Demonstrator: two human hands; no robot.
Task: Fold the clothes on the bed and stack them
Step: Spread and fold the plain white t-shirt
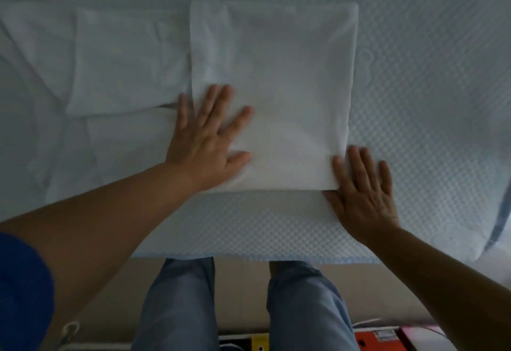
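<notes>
A white garment (279, 74) lies folded into a flat rectangle on the bed (428, 80), in the middle of the view. My left hand (207, 135) presses flat on its near left part, fingers spread and straight. At the near right corner of the fold my right hand (365, 193) lies flat, fingers straight, partly on the cloth and partly on the mattress. To the left, more white clothing (119, 57) lies spread out and partly folded, its far left part running out of view.
The bed has a pale quilted cover with a light blue edge (276, 259) close to my legs. A blue seam (497, 229) curves at the right. On the floor lie an orange box (378, 339), a yellow object (257, 342) and cables.
</notes>
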